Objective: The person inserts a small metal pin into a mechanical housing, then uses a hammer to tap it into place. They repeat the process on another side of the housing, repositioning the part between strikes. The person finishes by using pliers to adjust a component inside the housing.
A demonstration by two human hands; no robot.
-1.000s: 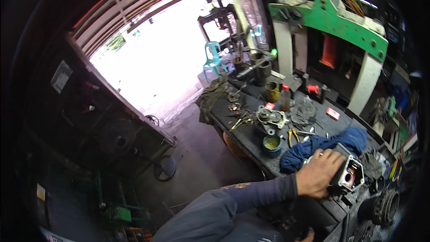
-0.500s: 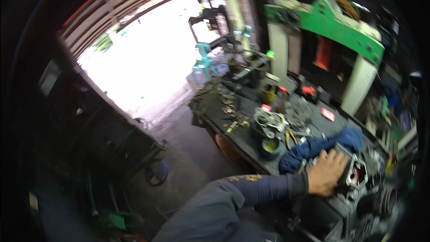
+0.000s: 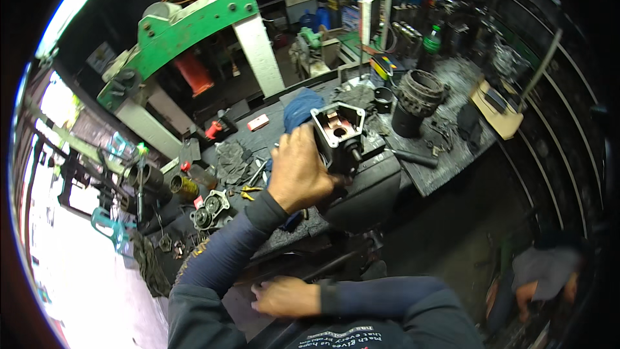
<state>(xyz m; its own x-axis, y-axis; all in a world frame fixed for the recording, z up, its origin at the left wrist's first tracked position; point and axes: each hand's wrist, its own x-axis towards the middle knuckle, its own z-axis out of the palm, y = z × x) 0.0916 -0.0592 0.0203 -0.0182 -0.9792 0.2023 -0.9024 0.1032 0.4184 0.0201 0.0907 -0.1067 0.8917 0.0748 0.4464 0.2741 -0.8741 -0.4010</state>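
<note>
The left hand [image 3: 298, 178] grips a square metal housing [image 3: 339, 132], fingers closed around its left side, holding it upright on the table [image 3: 445, 161] near the front edge. A blue rag [image 3: 302, 107] lies just behind it, a black ring part [image 3: 416, 98] well to its right. The right hand [image 3: 284, 297] rests flat, fingers spread, on the table's lower edge, holding nothing. Tools crowd the left; dark floor lies open to the right.

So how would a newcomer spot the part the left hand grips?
Start at the green press frame, then drop to the dark bench before it. There the left hand grips a metal housing, the only part with a square open mouth, coppery inside.
</note>
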